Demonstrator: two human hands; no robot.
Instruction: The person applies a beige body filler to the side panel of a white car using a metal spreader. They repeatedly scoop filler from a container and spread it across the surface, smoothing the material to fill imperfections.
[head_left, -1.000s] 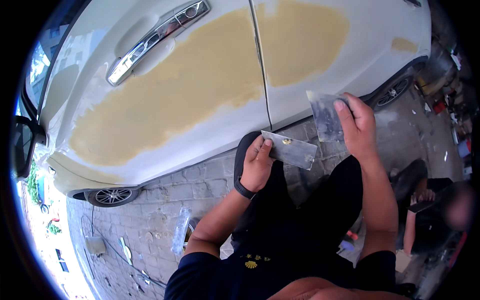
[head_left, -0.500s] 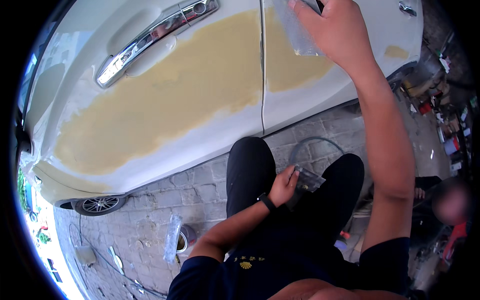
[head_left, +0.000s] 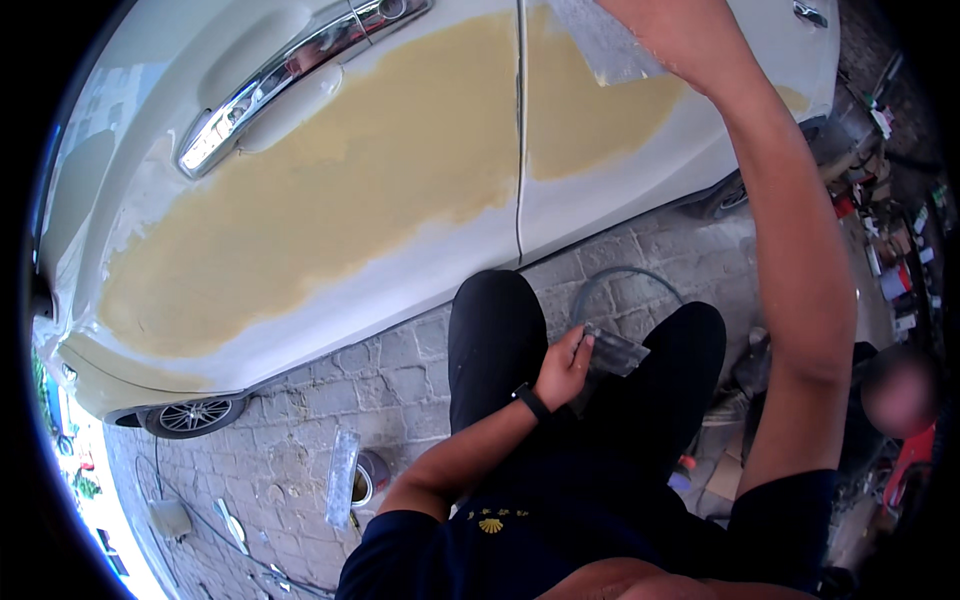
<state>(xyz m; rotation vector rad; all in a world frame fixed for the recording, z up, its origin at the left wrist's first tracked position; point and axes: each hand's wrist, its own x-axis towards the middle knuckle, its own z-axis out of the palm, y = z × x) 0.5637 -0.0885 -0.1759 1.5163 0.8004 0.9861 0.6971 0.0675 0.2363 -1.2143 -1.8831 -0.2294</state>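
A white car (head_left: 400, 290) fills the upper view, its two doors covered with broad patches of yellowish body filler (head_left: 330, 190). My right hand (head_left: 690, 40) is raised against the right door, pressing a grey metal spreader blade (head_left: 605, 40) onto the filler there. My left hand (head_left: 565, 365) rests low between my knees and holds a second flat metal spreader (head_left: 615, 350). A black band sits on my left wrist. I am crouched on a grey paved floor in dark trousers.
A chrome door handle (head_left: 290, 80) sits at the top left. An open round can (head_left: 368, 478) and a flat strip lie on the paving at my left. A hose (head_left: 625, 280) curves behind my knees. Another person (head_left: 895, 400) and tools crowd the right side.
My right hand rose from in front of me up to the right door with its spreader. My left hand dropped with the other spreader down between my knees.
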